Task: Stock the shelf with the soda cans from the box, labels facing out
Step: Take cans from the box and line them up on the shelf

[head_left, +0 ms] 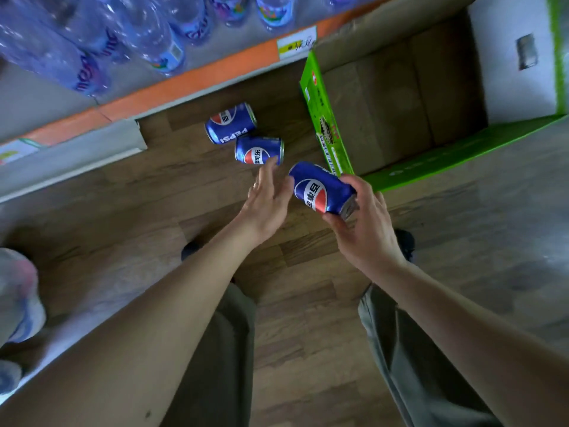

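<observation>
Fingers (345,223) of the right hand (366,229) curl round the near end of a blue can (320,189); the thumb lies across its right side. This held can is tilted, its far end pointing up and left, its label turned up toward the camera. It sits above the floor (184,186), just beside the near left corner of the box (462,152).

Left hand (268,201): fingers nearly straight and slightly spread, holding nothing. The fingertips reach to the near edge of the middle can (258,151); contact cannot be confirmed. A ring shows on one finger.

Two cans lie on their sides on the wood floor, left of the box:
- middle can: label up, just beyond the left fingertips
- far can (231,123): label up, touching or almost touching the middle can, close under the shelf (191,84) edge

Box: open, green outside, brown cardboard inside, standing on the floor at far right. No cans are visible inside it.

Shelf: runs from far right to near left, with an orange edge strip and a price tag (297,43). Clear water bottles (144,35) with blue labels stand on it. Both cans on the floor lie below and in front of it
</observation>
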